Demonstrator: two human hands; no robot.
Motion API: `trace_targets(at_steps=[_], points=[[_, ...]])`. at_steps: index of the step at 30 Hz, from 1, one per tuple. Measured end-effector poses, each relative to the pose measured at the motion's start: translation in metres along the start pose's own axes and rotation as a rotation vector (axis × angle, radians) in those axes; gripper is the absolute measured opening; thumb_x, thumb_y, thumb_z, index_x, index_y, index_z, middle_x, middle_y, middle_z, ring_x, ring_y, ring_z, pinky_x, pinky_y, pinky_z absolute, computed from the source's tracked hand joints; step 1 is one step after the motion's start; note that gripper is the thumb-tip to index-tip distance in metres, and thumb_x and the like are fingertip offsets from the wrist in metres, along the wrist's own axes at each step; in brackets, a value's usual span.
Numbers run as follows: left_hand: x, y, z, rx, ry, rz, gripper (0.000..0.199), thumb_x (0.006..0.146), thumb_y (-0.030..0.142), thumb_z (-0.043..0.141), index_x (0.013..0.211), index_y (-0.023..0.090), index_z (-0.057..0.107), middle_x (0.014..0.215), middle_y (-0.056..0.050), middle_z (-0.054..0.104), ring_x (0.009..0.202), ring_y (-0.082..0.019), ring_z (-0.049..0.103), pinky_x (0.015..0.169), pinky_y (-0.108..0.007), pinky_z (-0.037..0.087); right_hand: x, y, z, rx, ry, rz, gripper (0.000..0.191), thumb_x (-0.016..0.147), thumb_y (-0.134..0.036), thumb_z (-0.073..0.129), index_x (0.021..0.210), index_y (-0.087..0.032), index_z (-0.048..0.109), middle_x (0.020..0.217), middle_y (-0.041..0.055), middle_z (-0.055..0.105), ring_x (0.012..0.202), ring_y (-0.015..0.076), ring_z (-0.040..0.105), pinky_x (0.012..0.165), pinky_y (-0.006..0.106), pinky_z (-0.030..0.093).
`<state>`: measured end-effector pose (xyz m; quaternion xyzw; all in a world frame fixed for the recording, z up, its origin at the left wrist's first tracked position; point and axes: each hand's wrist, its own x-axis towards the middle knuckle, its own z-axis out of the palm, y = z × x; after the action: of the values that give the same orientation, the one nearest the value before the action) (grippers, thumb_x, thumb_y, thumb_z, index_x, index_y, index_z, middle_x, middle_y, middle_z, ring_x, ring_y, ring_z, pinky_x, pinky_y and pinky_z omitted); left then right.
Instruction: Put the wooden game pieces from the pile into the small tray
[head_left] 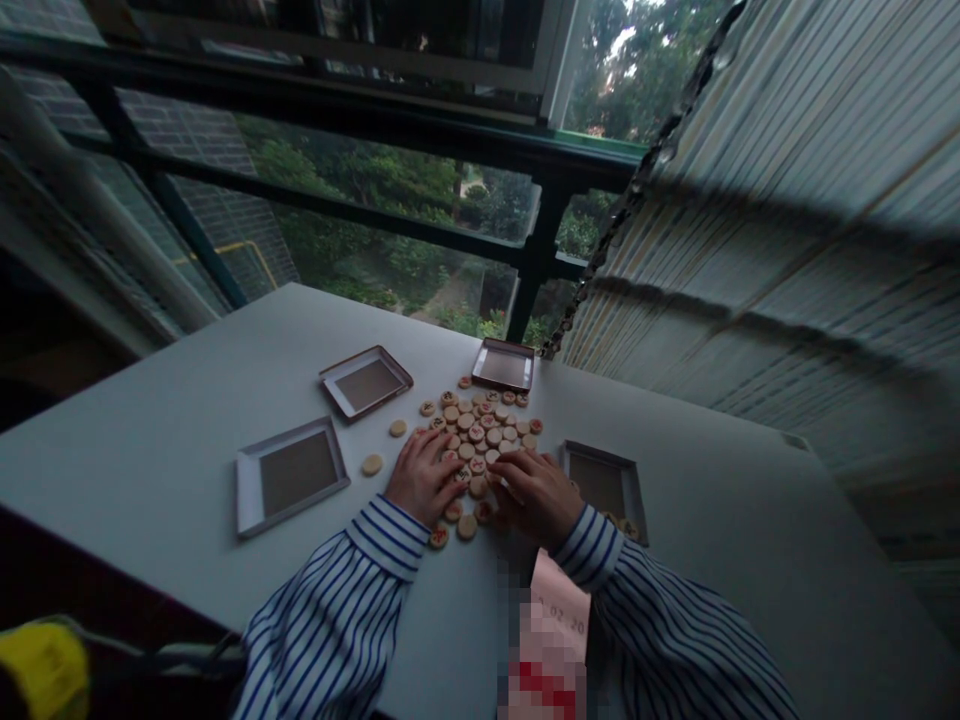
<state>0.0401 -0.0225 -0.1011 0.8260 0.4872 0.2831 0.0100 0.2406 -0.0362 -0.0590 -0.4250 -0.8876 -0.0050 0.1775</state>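
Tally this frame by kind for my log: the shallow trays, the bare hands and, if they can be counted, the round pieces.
Shallow trays: 4 (near-left tray, far-left tray, back tray, right tray)
Hands: 2 (left hand, right hand)
Total: 6, without the round pieces, which the hands partly hide.

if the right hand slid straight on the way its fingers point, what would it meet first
The right hand would most likely meet the pale round pieces just off its fingertips, though whether it touches one now is unclear.
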Motion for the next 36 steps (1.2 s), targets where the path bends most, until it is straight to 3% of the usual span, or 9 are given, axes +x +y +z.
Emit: trace_targets(at_steps=[7, 20, 36], points=[[0.001, 0.002, -0.003, -0.007, 0.022, 0.028, 0.019, 0.069, 0.032, 0.059, 0.084, 0.020, 0.063, 0.110, -0.010, 0.055, 0.111, -0.028, 0.040, 0.094, -0.052, 0.030, 0.001, -0.003, -0.005, 0.019, -0.016, 0.034, 0.020, 0.082, -0.026, 0.046, 0.098, -0.021, 0.057, 0.096, 0.0059, 0.059, 0.088, 0.0161, 0.052, 0.070, 0.028, 0.035], [0.007, 0.013, -0.017, -0.047, 0.167, 0.001, 0.017, 0.068, 0.033, 0.057, 0.077, 0.019, 0.060, 0.097, -0.006, 0.063, 0.099, -0.024, 0.052, 0.093, -0.046, 0.031, 0.002, 0.001, -0.012, 0.072, 0.003, 0.053, 0.022, 0.082, -0.027, 0.045, 0.100, -0.021, 0.056, 0.099, 0.0058, 0.059, 0.090, 0.0165, 0.051, 0.074, 0.029, 0.037], [0.017, 0.039, -0.029, -0.068, 0.205, 0.088, 0.017, 0.067, 0.030, 0.056, 0.080, 0.020, 0.059, 0.093, -0.004, 0.064, 0.096, -0.022, 0.054, 0.097, -0.046, 0.026, -0.007, 0.016, -0.059, 0.075, 0.176, 0.057, 0.022, 0.082, -0.026, 0.045, 0.099, -0.018, 0.057, 0.098, 0.0086, 0.060, 0.090, 0.0168, 0.054, 0.076, 0.031, 0.041]])
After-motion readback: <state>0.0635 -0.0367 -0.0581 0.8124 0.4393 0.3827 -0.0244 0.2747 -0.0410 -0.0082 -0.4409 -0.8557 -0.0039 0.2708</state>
